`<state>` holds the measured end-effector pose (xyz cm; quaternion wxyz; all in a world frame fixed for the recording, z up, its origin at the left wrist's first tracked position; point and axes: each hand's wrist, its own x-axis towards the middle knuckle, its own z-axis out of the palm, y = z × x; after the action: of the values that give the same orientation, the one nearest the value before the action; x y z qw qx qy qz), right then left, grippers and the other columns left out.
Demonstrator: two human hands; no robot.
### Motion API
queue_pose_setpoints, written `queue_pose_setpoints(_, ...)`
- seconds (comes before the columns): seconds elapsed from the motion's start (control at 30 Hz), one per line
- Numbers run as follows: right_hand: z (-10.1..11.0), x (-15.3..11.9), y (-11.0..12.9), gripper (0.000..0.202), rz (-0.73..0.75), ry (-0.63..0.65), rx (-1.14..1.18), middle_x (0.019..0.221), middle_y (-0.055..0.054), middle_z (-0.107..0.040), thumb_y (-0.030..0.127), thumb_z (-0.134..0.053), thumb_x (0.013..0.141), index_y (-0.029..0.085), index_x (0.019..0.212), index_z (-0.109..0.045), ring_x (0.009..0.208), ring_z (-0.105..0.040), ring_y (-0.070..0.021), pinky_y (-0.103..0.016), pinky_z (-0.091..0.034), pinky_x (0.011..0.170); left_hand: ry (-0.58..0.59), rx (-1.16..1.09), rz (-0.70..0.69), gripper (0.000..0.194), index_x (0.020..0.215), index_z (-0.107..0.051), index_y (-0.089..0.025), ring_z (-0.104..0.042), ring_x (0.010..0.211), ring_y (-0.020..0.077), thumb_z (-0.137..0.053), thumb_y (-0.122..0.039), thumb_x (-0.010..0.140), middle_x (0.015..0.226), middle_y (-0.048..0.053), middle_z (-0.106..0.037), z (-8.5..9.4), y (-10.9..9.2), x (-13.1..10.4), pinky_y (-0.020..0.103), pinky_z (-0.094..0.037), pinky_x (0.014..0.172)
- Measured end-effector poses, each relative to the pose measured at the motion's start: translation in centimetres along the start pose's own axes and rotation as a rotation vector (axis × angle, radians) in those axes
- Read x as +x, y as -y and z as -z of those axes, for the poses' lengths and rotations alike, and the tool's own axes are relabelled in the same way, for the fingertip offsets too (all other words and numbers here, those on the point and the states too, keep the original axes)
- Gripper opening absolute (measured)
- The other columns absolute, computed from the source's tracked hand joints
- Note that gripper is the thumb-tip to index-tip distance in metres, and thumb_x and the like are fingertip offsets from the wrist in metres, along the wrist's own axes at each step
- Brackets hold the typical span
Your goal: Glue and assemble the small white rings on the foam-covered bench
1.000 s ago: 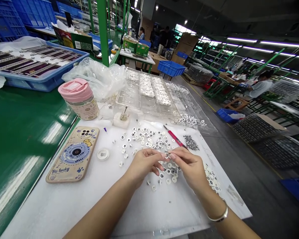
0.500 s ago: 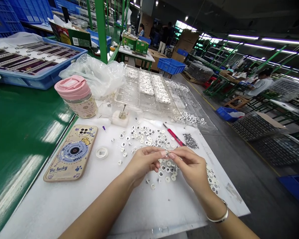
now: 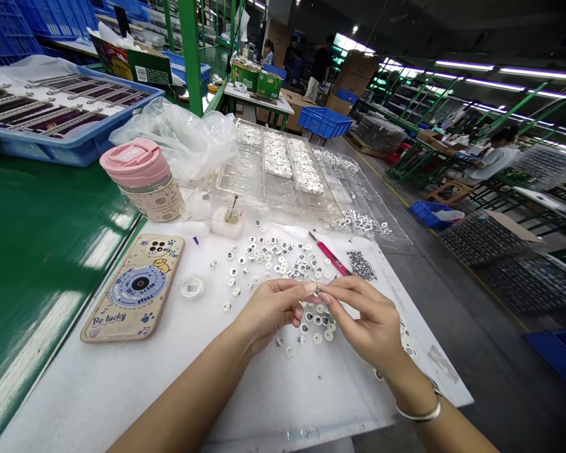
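Observation:
Over the middle of the white work surface [image 3: 179,390], the fingertips of my left hand [image 3: 274,309] and my right hand [image 3: 370,318] meet. Both pinch a small round part [image 3: 317,290], mostly covered by the fingers. Around and beneath them lie several loose white discs [image 3: 329,336], some showing dark centres. Just beyond my right hand is a slim red-handled tool [image 3: 332,257] with a thin metal tip. Beside that tool sits a heap of tiny dark metal pieces [image 3: 362,265].
On the left are a phone in a decorated case [image 3: 134,289], a round white container [image 3: 192,287] and a pink-lidded cup [image 3: 144,179]. Behind stand a small bottle [image 3: 231,215] in a white block, a clear compartment tray [image 3: 243,179] of white parts, and a plastic bag [image 3: 179,141].
My right hand has turned slightly and its wrist has shifted a little right. Both hands still pinch the small part at nearly the same spot.

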<state>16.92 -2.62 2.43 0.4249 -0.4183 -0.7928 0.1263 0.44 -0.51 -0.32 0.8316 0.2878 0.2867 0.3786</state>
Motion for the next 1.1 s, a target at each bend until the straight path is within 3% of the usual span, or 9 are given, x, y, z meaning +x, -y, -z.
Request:
queue_pose_setpoints(0.13,0.0,-0.1,0.0,0.035,0.003,0.000,0.008,0.082,-0.004,-0.062,0.006,-0.058,0.077,0.025,0.105,-0.066,0.074,-0.059,-0.0156,-0.030,-0.049,0.064,-0.005,-0.002,-0.001,0.020,0.078,-0.070,-0.013,-0.040,0.045,0.0011,-0.072,-0.032,0.071,0.075,0.005,-0.066,-0.1,0.0,0.0,0.013,-0.034,0.043)
queue_pose_setpoints(0.3,0.1,0.2,-0.1,0.019,-0.264,0.060,0.287,0.081,-0.004,-0.062,0.019,-0.063,0.077,0.025,0.094,-0.068,0.075,-0.060,-0.0154,-0.030,-0.052,0.065,0.012,-0.023,-0.008,0.017,0.078,-0.069,-0.014,-0.042,0.045,0.0013,-0.072,-0.030,0.072,0.075,0.004,-0.066,-0.3,-0.2,-0.2,0.013,-0.036,0.043)
queue_pose_setpoints(0.4,0.7,1.1,-1.4,0.018,-0.351,0.072,0.374,0.085,-0.004,-0.062,0.026,-0.064,0.077,0.024,0.095,-0.068,0.076,-0.060,-0.0148,-0.028,-0.053,0.064,-0.012,-0.052,-0.001,0.017,0.077,-0.068,-0.014,-0.043,0.044,0.0010,-0.072,-0.030,0.072,0.077,0.005,-0.067,-0.3,-0.5,-0.2,0.013,-0.036,0.042)
queue_pose_setpoints(0.53,1.4,3.6,-6.4,0.019,-0.356,-0.058,-0.005,0.088,-0.006,-0.064,0.031,-0.059,0.079,0.020,0.092,-0.068,0.077,-0.060,-0.0156,-0.029,-0.052,0.067,-0.060,-0.094,-0.002,0.017,0.076,-0.067,-0.014,-0.042,0.043,0.0006,-0.072,-0.030,0.072,0.079,0.006,-0.067,-0.2,-0.7,-0.2,0.012,-0.035,0.040)
queue_pose_setpoints(0.6,1.3,5.2,-9.5,0.024,-0.321,0.039,-0.327,0.085,-0.006,-0.065,0.030,-0.054,0.081,0.018,0.097,-0.067,0.071,-0.060,-0.0151,-0.028,-0.050,0.067,-0.077,-0.100,-0.007,0.018,0.075,-0.066,-0.013,-0.041,0.043,0.0004,-0.072,-0.030,0.072,0.079,0.006,-0.067,-0.1,-0.8,-0.2,0.012,-0.035,0.040)
queue_pose_setpoints(0.73,0.3,7.6,-13.4,0.022,-0.303,0.187,-0.492,0.078,-0.005,-0.068,0.025,-0.055,0.078,0.019,0.093,-0.070,0.068,-0.059,-0.0175,-0.030,-0.046,0.070,-0.093,-0.093,-0.006,0.019,0.076,-0.066,-0.013,-0.040,0.041,0.0004,-0.071,-0.030,0.072,0.075,0.005,-0.067,0.0,-0.8,-0.1,0.012,-0.034,0.039)
queue_pose_setpoints(0.9,-1.2,8.6,-13.8,0.023,-0.314,0.291,-0.586,0.078,-0.005,-0.070,0.032,-0.054,0.079,0.021,0.091,-0.071,0.071,-0.061,-0.0192,-0.029,-0.042,0.066,-0.105,-0.107,0.000,0.020,0.077,-0.065,-0.012,-0.039,0.040,0.0010,-0.072,-0.030,0.070,0.073,0.006,-0.067,0.0,-0.8,-0.1,0.014,-0.032,0.038)
queue_pose_setpoints(1.1,-1.8,9.1,-13.6,0.021,-0.366,0.290,-0.660,0.070,-0.003,-0.069,0.033,-0.054,0.079,0.022,0.086,-0.070,0.066,-0.060,-0.0177,-0.026,-0.039,0.062,-0.101,-0.089,0.006,0.024,0.078,-0.065,-0.012,-0.039,0.039,0.0011,-0.073,-0.033,0.069,0.072,0.007,-0.067,-0.1,-0.8,-0.1,0.015,-0.032,0.039)
